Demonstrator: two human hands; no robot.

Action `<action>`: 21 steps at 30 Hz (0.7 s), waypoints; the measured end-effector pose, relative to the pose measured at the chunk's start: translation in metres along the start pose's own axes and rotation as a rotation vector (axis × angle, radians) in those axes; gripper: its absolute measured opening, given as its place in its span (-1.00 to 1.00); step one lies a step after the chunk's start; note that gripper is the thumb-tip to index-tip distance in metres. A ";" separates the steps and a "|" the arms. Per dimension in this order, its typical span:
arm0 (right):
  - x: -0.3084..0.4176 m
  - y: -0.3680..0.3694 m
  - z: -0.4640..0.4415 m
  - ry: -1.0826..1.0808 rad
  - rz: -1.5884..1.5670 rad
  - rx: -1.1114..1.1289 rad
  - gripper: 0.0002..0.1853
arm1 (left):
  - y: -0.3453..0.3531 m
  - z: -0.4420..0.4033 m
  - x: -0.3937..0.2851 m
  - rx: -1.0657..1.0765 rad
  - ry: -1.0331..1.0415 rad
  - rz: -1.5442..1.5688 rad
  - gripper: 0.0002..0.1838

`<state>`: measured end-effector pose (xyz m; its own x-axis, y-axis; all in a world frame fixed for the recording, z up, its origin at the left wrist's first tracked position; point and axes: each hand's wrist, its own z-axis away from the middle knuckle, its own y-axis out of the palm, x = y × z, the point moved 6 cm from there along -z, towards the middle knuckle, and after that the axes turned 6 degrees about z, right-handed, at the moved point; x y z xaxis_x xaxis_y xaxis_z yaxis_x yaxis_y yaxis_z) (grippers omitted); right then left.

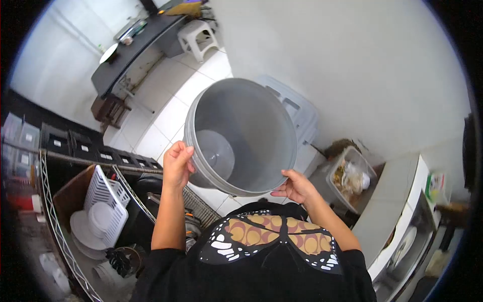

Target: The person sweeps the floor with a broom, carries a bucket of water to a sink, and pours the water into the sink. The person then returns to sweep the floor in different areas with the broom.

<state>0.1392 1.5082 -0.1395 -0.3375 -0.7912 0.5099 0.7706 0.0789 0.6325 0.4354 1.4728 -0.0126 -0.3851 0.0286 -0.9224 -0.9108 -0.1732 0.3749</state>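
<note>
A large grey plastic bucket is held up in front of my body, tilted so that I look into its open mouth. Nothing shows inside it except the bare round bottom. My left hand grips the rim on the left side, thumb on top. On the near right side of the rim, my right hand pinches the edge between thumb and fingers. Part of the fingers of both hands is hidden behind the bucket wall.
A grey plastic lid leans by the wall behind the bucket. To the right stands a bin with refuse, beside a tiled counter. A wire rack with dishes is at left. A dark table and white stool stand farther off.
</note>
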 end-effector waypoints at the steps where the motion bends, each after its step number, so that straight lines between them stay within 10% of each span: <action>1: 0.001 0.006 -0.016 0.008 0.005 0.021 -0.54 | -0.014 0.003 -0.003 -0.070 0.007 -0.019 -0.80; 21: 0.127 0.176 -0.323 0.192 0.605 0.280 -0.37 | -0.212 -0.068 -0.021 -0.786 -0.377 -0.204 -0.54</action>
<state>0.4065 1.2251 -0.1519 0.2288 -0.6499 0.7247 0.6161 0.6731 0.4091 0.6468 1.4421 -0.0787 -0.3768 0.4302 -0.8204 -0.6548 -0.7501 -0.0927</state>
